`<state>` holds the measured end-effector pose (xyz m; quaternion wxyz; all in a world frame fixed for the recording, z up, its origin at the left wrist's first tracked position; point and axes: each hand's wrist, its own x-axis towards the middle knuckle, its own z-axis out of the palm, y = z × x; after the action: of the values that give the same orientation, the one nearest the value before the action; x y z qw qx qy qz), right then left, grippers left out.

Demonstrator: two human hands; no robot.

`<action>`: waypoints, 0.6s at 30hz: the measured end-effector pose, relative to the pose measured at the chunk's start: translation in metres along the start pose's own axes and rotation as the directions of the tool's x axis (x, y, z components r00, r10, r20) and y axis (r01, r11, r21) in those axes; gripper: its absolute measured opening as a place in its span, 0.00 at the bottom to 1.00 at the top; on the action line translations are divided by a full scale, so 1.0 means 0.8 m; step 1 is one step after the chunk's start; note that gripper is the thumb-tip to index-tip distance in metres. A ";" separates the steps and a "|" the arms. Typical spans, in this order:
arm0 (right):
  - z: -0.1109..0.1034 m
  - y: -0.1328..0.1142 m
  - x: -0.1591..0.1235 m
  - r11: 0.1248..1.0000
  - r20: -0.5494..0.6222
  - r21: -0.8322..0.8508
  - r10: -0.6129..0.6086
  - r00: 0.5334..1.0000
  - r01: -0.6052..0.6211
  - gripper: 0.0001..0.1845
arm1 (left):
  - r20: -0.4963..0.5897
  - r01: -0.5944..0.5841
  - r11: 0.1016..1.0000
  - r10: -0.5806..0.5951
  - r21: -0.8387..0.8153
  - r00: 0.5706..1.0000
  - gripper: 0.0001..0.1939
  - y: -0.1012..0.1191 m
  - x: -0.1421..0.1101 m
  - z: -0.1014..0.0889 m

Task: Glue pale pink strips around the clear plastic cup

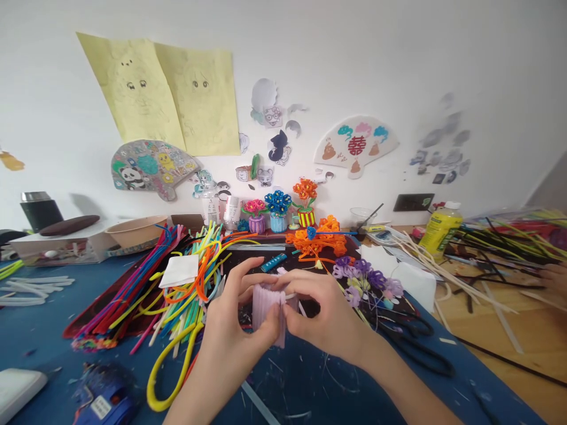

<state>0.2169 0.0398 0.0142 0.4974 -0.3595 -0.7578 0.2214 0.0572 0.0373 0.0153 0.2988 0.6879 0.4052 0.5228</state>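
My left hand (pixel 230 319) is wrapped round a pale lilac pipe-cleaner piece (pixel 263 310), a ribbed block of stems lying side by side. Its thumb presses on the front of the piece. At the right edge of the piece, my right hand (pixel 321 313) pinches with thumb and forefinger, where a pale stem end shows between them. The far side of the piece is hidden by my fingers. Just behind my hands lies a small teal object (pixel 274 262). Purple pipe-cleaner flowers (pixel 367 277) lie to the right of my right hand.
Bundled coloured pipe cleaners (pixel 146 289) lie left, near a blue glue gun (pixel 106 398). Finished flower pots (pixel 278 221) stand by the wall. Black-handled scissors (pixel 411 348) and a yellow bottle (pixel 440 230) are on the right. Another person's hand (pixel 553 283) shows at the right edge.
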 end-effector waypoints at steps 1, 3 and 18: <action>0.000 0.000 0.000 1.000 0.003 0.004 0.002 1.000 -0.002 0.05 | 0.003 0.004 1.000 -0.004 0.003 1.000 0.25 0.000 0.000 0.000; -0.001 0.001 -0.001 1.000 0.005 0.012 0.004 1.000 -0.004 0.04 | 0.009 0.018 1.000 -0.018 0.004 1.000 0.25 0.001 -0.001 0.000; -0.013 0.013 -0.001 0.908 0.184 0.301 0.245 0.952 -0.292 0.12 | 0.209 0.241 0.943 -0.194 -0.231 0.958 0.26 -0.008 0.010 -0.015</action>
<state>0.2301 0.0455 0.0109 0.4594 -0.3568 -0.6876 0.4347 0.0449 0.0470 0.0170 0.4766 0.6400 0.3793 0.4684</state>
